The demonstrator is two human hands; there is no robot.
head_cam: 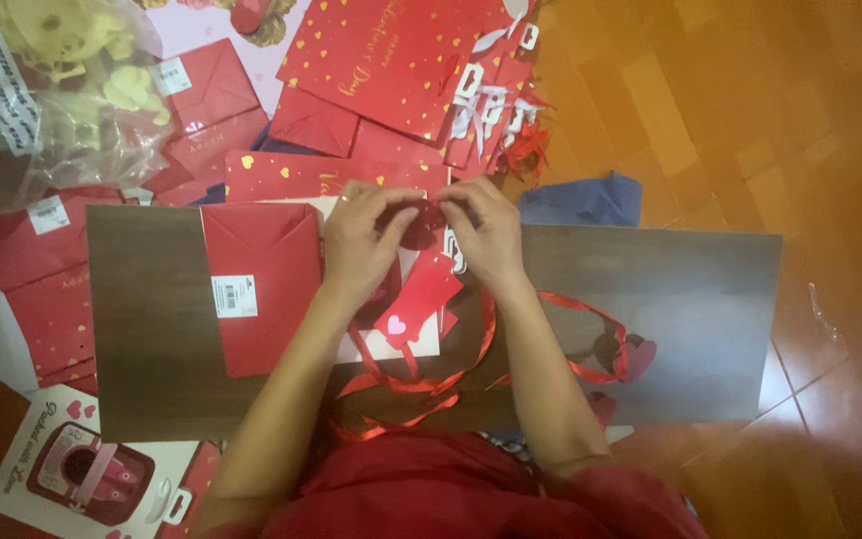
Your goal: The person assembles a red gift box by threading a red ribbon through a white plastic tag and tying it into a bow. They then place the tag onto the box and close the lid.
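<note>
The person wears a red garment [471,499] of soft, slightly sheer cloth that gathers in folds across the lap. Both forearms are bare, with no sleeves showing below the elbow. A thin ring [344,199] sits on a finger of the left hand [359,245].

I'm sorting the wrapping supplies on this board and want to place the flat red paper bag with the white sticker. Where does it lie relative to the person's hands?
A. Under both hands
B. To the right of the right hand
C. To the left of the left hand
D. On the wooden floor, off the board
C: the red paper bag lies flat on the dark board, beside the left hand, while the right hand works at the other side.
</note>
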